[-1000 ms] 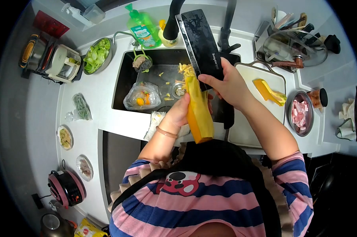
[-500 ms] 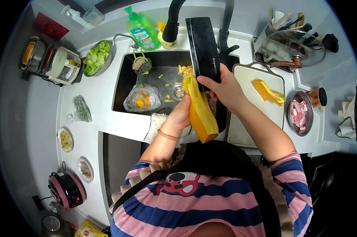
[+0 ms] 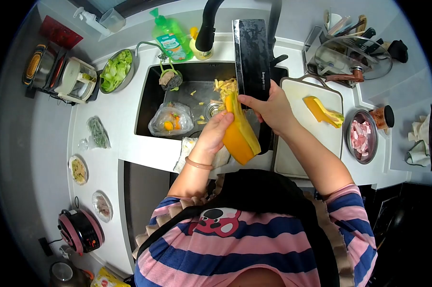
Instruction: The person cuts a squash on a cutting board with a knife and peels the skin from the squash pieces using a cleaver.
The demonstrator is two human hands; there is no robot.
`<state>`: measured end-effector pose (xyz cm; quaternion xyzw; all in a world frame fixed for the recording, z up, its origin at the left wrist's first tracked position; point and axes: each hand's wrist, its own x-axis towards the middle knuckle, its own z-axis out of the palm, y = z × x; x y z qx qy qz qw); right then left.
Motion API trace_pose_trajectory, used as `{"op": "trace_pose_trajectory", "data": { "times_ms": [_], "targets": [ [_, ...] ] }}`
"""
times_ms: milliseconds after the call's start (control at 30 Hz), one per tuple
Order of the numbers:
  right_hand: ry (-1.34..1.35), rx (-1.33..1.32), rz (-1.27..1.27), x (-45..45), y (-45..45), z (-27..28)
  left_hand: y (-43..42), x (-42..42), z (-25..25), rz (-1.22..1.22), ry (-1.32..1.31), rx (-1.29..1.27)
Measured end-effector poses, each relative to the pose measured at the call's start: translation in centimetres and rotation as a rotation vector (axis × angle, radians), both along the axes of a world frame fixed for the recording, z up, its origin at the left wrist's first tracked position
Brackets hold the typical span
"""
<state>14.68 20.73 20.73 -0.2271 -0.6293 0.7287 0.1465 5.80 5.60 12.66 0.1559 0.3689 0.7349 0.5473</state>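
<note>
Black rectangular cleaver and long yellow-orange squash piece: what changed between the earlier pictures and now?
The far end of the cleaver swung rightward, from slanting left to nearly vertical in the picture. The squash piece turned, showing more of its orange side. No grip changed: the right hand still holds the cleaver, the left hand the squash piece. The clear plastic bag stayed put.

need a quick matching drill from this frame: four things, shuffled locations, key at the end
Things:
1. cleaver
2. larger squash piece
3. plastic bag
4. cut meat

Places:
A. inside the sink
B. held in the left hand
C. in a metal bowl to the right of the cutting board
D. held in the right hand

Pairs: 1-D, 2-B, 3-A, 4-C
</note>
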Motion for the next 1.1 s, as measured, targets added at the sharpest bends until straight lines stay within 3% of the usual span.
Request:
{"op": "trace_pose_trajectory", "data": {
  "times_ms": [167, 233, 267, 333, 467, 600, 667, 700, 867, 900, 967, 1033, 1100],
  "targets": [
    [0.049, 0.204, -0.064, 0.4, -0.5, -0.7, -0.2, 0.0, -0.2, 0.047, 0.035, -0.051],
    [0.086, 0.279, -0.109, 0.5, -0.7, -0.1, -0.2, -0.4, -0.8, 0.226, -0.096, -0.286],
    [0.088, 0.29, -0.125, 0.4, -0.5, -0.1, -0.3, -0.7, -1.5, 0.227, -0.099, -0.286],
    [0.107, 0.407, -0.167, 0.0, 0.3, -0.9, -0.7, -1.7, -3.6, 0.455, -0.256, -0.156],
    [-0.011, 0.621, -0.133, -0.2, 1.4, -3.6, -2.7, -3.3, -4.3, 0.331, -0.605, 0.209],
    [0.09, 0.648, -0.037, -0.7, 0.9, -7.3, -4.0, -4.1, -4.1, 0.341, -0.673, 0.272],
    [-0.174, 0.431, -0.042, -0.8, 0.1, -7.5, -4.3, -4.1, -3.3, 0.22, -0.833, 0.317],
    [-0.174, 0.431, -0.038, -0.8, 0.0, -8.0, -4.4, -4.1, -3.0, 0.244, -0.892, 0.287],
    [-0.273, 0.775, -0.081, -0.3, 0.3, -10.6, -5.0, -4.9, -5.1, 0.34, -0.845, 0.273],
    [-0.278, 0.778, -0.088, -0.2, 0.4, -10.3, -4.8, -5.0, -5.0, 0.41, -0.782, 0.239],
    [-0.55, 0.863, 0.03, -0.2, 0.4, -9.6, -4.5, -4.9, -4.8, 0.481, -0.657, 0.175],
    [-0.589, 0.824, 0.063, -0.3, 0.9, -10.1, -4.6, -5.0, -5.0, 0.496, -0.461, 0.176],
    [-0.567, 0.815, 0.073, 0.0, 0.7, -10.2, -5.0, -5.2, -4.7, 0.485, -0.502, 0.14]
  ]
}}
